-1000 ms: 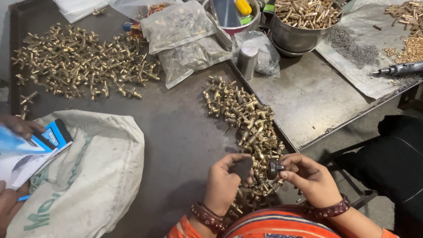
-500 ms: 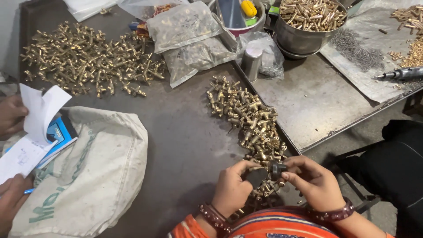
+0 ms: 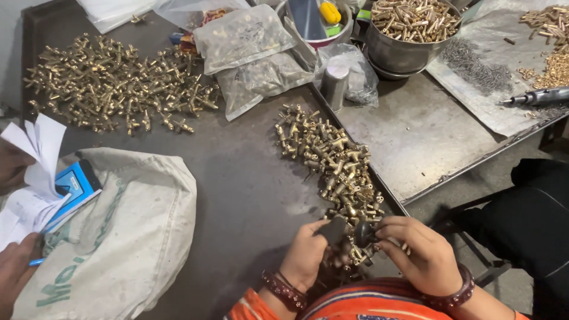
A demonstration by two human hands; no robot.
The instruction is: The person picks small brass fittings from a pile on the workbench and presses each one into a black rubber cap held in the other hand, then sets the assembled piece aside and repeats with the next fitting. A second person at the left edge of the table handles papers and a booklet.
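The left hand [image 3: 305,255] and the right hand [image 3: 424,258] are drawn close together just above the person's lap, fingers pinched on a small dark knob [image 3: 349,232] held between them; the left thumb and fingers press on one dark piece while the right fingertips close on the other side, as one would to fit or turn a part, though exactly how the pieces join is too small to tell. Both wrists wear dark bangles. Right under and beyond the hands a long heap of brass fittings [image 3: 335,163] runs along the edge of the dark metal table [image 3: 249,178], near enough to pick from without stretching. Farther off on the left lies a second, wider pile of brass fittings [image 3: 112,89], well apart from the first, as if kept sorted. Clear plastic bags [image 3: 249,53] of small parts lie at the back, beside a steel bowl [image 3: 409,35] full of brass pins. A white sack [image 3: 124,237] lies at the left, where another person's hand [image 3: 15,169] holds papers [image 3: 35,160] over a blue phone [image 3: 74,186].
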